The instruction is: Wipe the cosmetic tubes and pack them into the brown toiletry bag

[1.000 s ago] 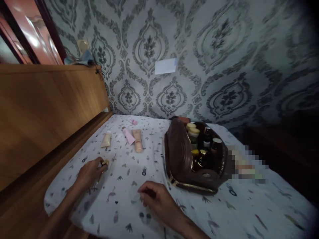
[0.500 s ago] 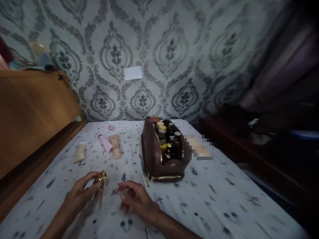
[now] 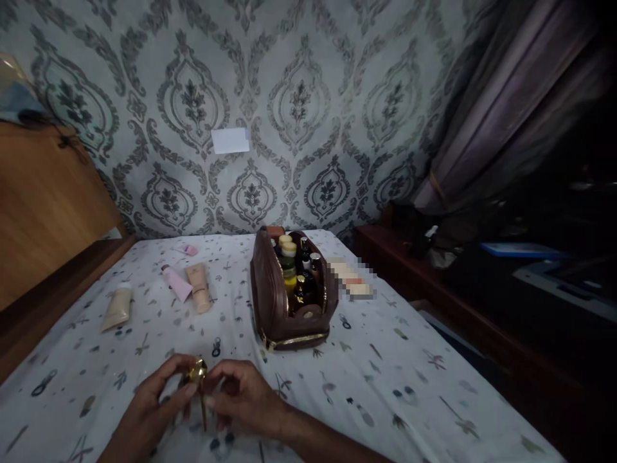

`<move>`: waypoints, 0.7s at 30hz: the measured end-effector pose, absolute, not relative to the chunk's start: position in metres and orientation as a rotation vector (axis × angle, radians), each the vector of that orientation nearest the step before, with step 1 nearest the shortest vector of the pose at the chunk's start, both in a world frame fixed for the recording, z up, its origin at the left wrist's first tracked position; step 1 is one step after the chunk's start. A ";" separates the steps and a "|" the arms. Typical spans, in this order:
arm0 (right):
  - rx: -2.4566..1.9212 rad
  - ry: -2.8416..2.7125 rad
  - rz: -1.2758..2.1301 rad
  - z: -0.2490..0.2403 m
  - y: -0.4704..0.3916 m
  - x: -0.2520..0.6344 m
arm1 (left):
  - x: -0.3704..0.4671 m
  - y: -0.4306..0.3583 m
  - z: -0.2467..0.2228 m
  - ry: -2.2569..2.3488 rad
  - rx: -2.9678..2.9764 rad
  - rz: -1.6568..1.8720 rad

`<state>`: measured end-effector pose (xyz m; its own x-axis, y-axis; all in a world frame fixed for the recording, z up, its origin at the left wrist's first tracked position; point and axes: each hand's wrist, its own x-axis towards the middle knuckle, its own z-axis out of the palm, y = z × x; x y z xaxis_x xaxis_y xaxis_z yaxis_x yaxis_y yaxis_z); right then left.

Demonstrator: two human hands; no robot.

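Observation:
My left hand (image 3: 161, 395) pinches a shiny gold faceted cap (image 3: 197, 372) with a thin gold stem (image 3: 204, 415) hanging down from it. Curled in from the other side, my right hand (image 3: 243, 395) has its thumb and fingertips at the cap and the top of the stem. Whatever lies behind the fingers is hidden. Beyond my hands stands a brown toiletry bag (image 3: 267, 289), unzipped at the top. Inside it are several small bottles, among them a yellow-green bottle (image 3: 288, 270) with a pale lid and a dark bottle with a gold top (image 3: 299, 287).
Left of the bag lie a beige tube (image 3: 198, 288), a lilac tube (image 3: 177, 283) and a cream tube (image 3: 118, 307). A small pink item (image 3: 187, 250) is farther back. At the bag's right sits a blurred-out flat item (image 3: 354, 280). A wooden board (image 3: 53, 212) borders the patterned sheet (image 3: 385, 386) on the left.
My right hand has moved left to meet the gold cap in my left hand. My head has turned right, so the bag and tubes appear farther left.

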<state>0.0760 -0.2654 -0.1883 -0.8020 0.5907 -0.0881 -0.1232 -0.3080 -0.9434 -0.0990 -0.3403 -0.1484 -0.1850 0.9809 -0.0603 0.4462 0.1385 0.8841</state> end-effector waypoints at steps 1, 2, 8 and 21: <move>-0.579 -1.485 2.178 -0.188 -0.266 0.076 | -0.097 -0.341 -0.149 1.724 1.379 1.001; -0.561 -1.469 2.212 -0.189 -0.267 0.076 | -0.095 -0.341 -0.149 1.721 1.379 1.018; -0.544 -1.380 2.285 -0.195 -0.265 0.075 | -0.086 -0.339 -0.149 1.743 1.424 1.087; -0.738 -1.519 2.074 -0.189 -0.261 0.082 | -0.118 -0.331 -0.162 1.750 1.613 0.970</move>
